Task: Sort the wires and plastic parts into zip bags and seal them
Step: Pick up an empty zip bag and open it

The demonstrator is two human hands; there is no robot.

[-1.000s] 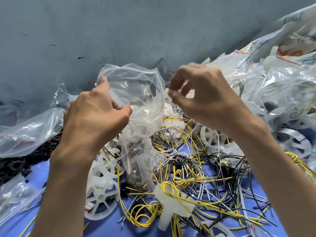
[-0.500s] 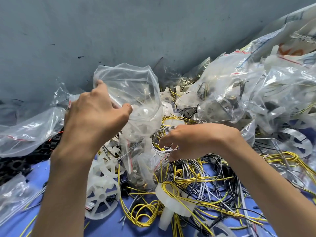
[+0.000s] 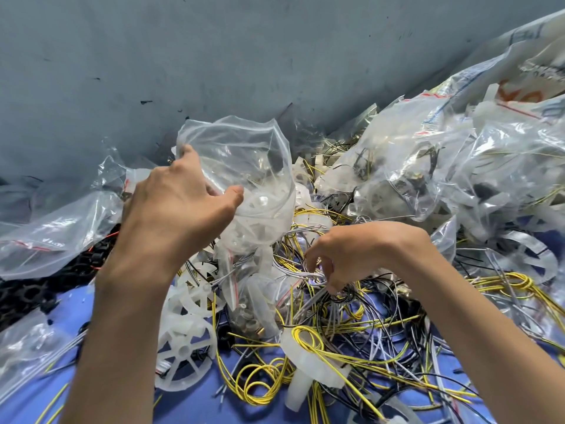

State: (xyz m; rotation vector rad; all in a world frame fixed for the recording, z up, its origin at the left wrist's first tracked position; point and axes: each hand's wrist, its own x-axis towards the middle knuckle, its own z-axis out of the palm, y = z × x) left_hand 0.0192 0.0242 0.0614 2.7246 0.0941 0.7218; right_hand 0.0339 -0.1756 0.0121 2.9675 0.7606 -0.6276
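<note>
Broadly, the rear of the scene is bounded by a grey wall (image 3: 214,56), and a blue surface (image 3: 189,402) is laid beneath everything. A heap of filled zip bags (image 3: 458,166) is piled at the right against the wall. Slack clear bags (image 3: 55,228) are spread at the left, with black plastic parts (image 3: 27,289) just below them. The middle is occupied by a tangle of wires (image 3: 382,338), yellow, black and grey, spread loose on the blue surface. A puffed clear zip bag (image 3: 244,154) is held up above the far edge of the tangle, and white plastic parts are visible through its lower half. This bag is gripped at its left side by the left hand (image 3: 174,206), with thumb and fingers curled onto the film. The right hand (image 3: 357,252) is set palm down on the tangle, its fingers curled round a few grey wires (image 3: 308,274). A white spoked wheel (image 3: 183,350) is lying beside the left forearm and partly covered by it. A white flanged part (image 3: 305,362) is lying near the front, with a yellow wire loop (image 3: 302,333) resting on it.
</note>
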